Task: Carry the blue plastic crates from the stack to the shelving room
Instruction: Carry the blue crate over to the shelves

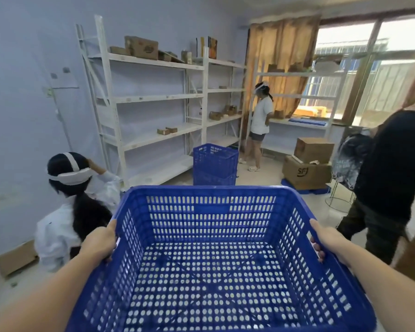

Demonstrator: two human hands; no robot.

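Crate (pixel 216 255): empty, held level in the near centre; left hand (pixel 100 242) closed over its left rim, right hand (pixel 326 240) closed over its right rim, arms outstretched. Far centre, stacked crates (pixel 215 164) stood on the floor by white shelves (pixel 153 97). A crouching person (pixel 74 200) stood near left, another person (pixel 388 178) right, boxes (pixel 307 164) far right.

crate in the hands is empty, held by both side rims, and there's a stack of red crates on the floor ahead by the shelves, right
Not quite: the stack on the floor ahead is blue, not red, as the head view shows. The rest holds: the crate is empty, with the left hand and right hand on its side rims, and the stack stands by the shelves.
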